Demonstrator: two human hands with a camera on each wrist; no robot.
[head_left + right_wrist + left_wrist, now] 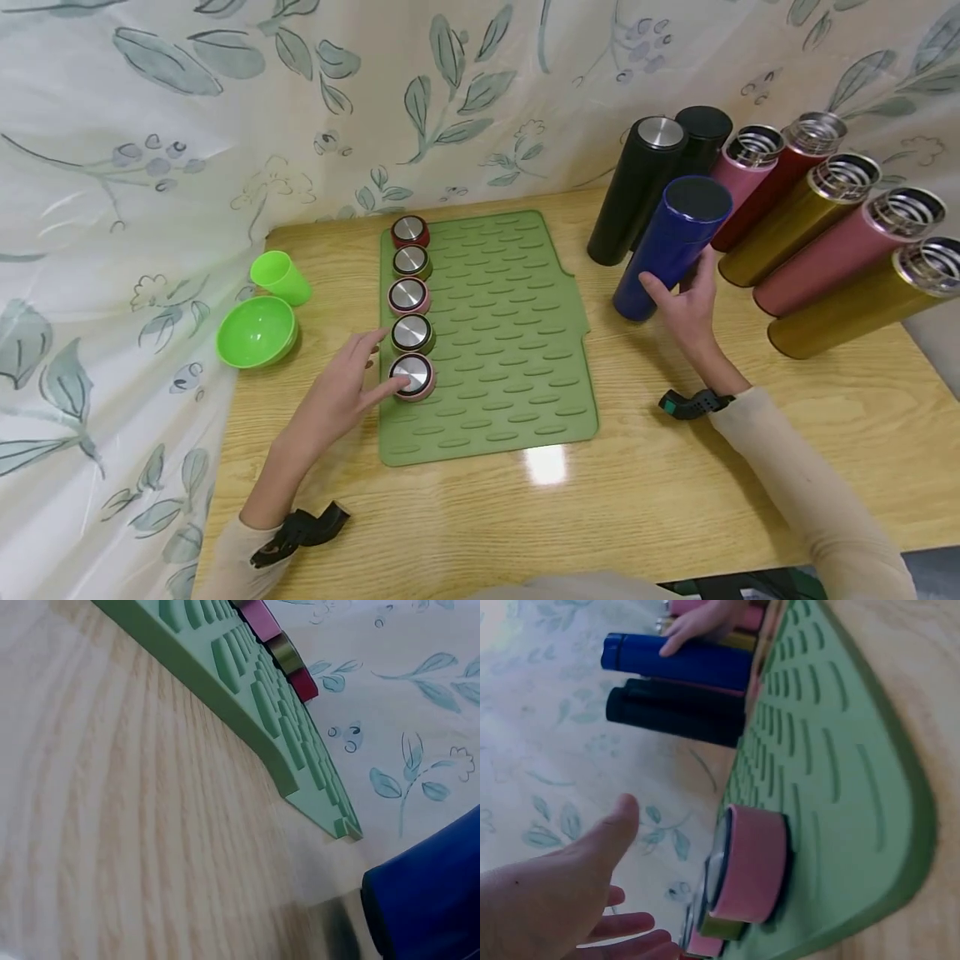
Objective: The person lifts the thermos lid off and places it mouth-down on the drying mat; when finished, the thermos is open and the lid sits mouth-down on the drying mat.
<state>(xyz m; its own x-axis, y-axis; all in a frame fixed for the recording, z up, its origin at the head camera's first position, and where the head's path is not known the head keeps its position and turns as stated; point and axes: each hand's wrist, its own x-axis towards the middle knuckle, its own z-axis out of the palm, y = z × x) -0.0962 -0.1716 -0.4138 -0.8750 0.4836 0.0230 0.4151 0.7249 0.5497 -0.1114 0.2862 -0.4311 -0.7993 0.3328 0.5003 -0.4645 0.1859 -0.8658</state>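
My right hand [693, 308] grips the side of a capped blue thermos bottle [663, 250], thumb across its front; the other fingers are partly hidden behind it. In the right wrist view only the bottle's lower part [427, 892] shows. On the left, my left hand [333, 396] hovers with loosely extended fingers beside a column of several round bottle caps. Closest to it is the pink cap [757, 862], its thumb apart from this cap in the left wrist view. The caps, pink, gold and red with silver tops, line the left edge of a green ribbed mat [510, 333].
Right of the blue bottle stand several uncapped bottles, including a red [772, 192], a gold [798, 221] and a pink one [840, 250]. Two black bottles [633, 196] stand behind it. A green bowl [257, 332] and green cup [281, 277] sit at the left edge, near a patterned curtain.
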